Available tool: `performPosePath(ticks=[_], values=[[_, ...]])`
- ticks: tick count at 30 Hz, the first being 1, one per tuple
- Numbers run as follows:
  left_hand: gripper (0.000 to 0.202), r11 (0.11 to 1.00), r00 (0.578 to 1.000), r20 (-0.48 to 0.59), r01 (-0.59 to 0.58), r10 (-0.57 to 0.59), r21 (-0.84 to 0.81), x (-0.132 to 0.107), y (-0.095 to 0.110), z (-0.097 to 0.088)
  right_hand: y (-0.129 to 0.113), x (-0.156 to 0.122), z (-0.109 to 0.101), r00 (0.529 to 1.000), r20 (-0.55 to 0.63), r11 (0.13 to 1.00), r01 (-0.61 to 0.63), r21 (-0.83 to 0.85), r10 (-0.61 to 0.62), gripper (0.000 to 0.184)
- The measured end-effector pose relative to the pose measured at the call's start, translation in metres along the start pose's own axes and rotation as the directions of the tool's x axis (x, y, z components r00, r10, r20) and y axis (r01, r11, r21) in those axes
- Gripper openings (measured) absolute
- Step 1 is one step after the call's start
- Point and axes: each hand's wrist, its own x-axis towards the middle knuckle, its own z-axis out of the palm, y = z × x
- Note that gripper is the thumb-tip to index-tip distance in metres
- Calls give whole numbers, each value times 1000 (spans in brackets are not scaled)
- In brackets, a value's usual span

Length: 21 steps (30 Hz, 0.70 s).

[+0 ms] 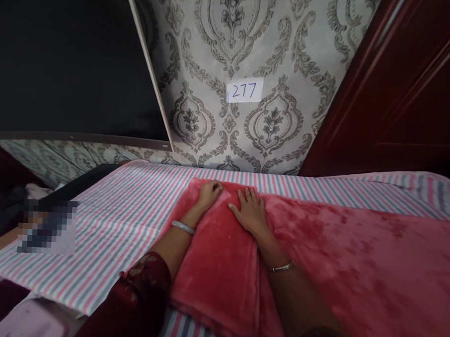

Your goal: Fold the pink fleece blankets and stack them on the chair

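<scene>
A plush red blanket (220, 267) lies folded into a layered strip. Its left part sits beneath both of my hands, while a wider mottled section (355, 253) spreads off to the right. My left hand (210, 193) is closed, fingers curled on the blanket near its far left corner, with part of the grip hidden. Beside it, my right hand (251, 212) rests flat with fingers spread, palm down on the fold near the far edge.
A striped sheet (107, 208) covers the surface under the blanket. Behind stands a patterned wall with a paper marked 277 (245, 90). A large dark screen (73, 57) is at the left; a dark red wooden panel (407, 87) is at the right.
</scene>
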Motion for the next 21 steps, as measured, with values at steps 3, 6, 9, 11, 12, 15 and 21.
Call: performPosePath(ticks=[3,6,9,11,12,15,21], values=[[17,997,998,-38,43,-45,-58,2,-5,-3,0,0,0,1000,6,1000,-3,-1,3,73],[18,992,995,-54,79,-85,-103,3,-7,-6,0,0,-1,1000,11,1000,-1,-9,1,73],[18,985,993,-51,102,-110,-138,3,-6,-8,0,0,0,1000,9,1000,4,-14,-4,73],[18,979,991,-50,115,-125,-166,3,-5,-8,0,0,0,1000,5,1000,6,-12,-6,73],[18,975,990,-50,123,-134,-182,3,-4,-9,0,0,0,1000,5,1000,6,-12,-6,73],[18,956,984,-55,151,-170,-251,2,-3,-9,0,0,-1,1000,9,1000,1,-10,-1,73],[19,819,946,-81,227,-315,-527,5,-5,-11,0,0,-2,1000,20,1000,-2,-11,3,74]])
